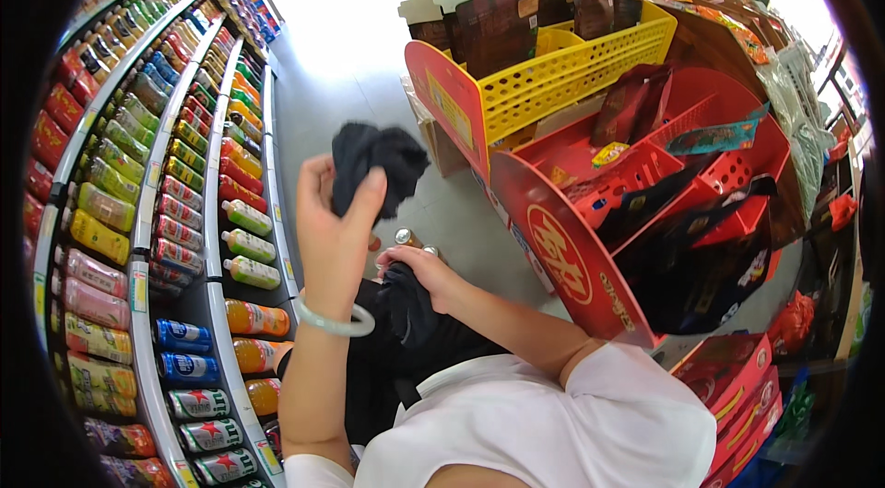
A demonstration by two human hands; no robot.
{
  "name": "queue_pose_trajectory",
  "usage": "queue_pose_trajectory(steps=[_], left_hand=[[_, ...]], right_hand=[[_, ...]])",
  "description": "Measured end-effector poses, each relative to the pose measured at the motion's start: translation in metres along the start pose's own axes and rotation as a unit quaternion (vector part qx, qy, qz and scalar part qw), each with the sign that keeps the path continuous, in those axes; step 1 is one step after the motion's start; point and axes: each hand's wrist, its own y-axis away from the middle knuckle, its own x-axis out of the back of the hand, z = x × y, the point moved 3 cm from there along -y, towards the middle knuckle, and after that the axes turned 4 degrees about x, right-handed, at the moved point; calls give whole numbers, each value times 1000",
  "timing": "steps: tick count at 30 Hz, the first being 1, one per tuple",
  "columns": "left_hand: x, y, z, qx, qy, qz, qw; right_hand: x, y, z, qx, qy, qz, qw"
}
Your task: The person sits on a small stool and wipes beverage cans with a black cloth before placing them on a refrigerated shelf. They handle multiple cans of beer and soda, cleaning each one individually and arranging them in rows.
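Note:
My left hand (pixel 339 202), with a pale bangle on its wrist, is raised beside the drink shelf. Its fingers and thumb grip a crumpled black cloth (pixel 380 164). Lower down, in front of my knees, my right hand (pixel 422 274) is closed over bunched black cloth (pixel 406 304). That fabric hangs below its fingers; where it ends against my black trousers (pixel 378 387) is hard to make out. Just beyond the right hand, the top of a metal can (pixel 404 236) shows, with the rest mostly hidden.
Sloping shelves (pixel 217 258) of bottles and cans curve along my left. To the right stands a red display rack (pixel 572 258) with dark packets, beside a yellow perforated basket (pixel 572 73) holding brown boxes. Grey tiled floor (pixel 323 73) runs between them toward a bright opening.

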Motion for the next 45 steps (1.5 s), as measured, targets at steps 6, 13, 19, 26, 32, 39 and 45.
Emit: queue_pose_trajectory(steps=[6, 13, 19, 26, 32, 39, 45], left_hand=[[-68, -104, 19, -79, 96, 35, 992], [-115, -168, -46, -116, -200, -100, 968], [-113, -155, -41, -190, -311, -72, 928], [-65, -128, -59, -119, -310, -74, 940], [3, -79, -81, -89, -218, -37, 971], [204, 1, -163, 33, -210, 154, 965], [294, 78, -197, 129, -170, 330, 919]], right_hand=[[12, -4, -19, 47, 21, 42, 998], [28, -13, -13, 52, 17, 80, 995], [55, -29, -8, 58, 19, 119, 991], [76, -36, -6, 92, 48, 187, 977], [138, -57, -21, 228, 280, 282, 889], [165, -83, -12, 88, 716, 309, 620], [232, -126, 52, -108, 832, 77, 538]])
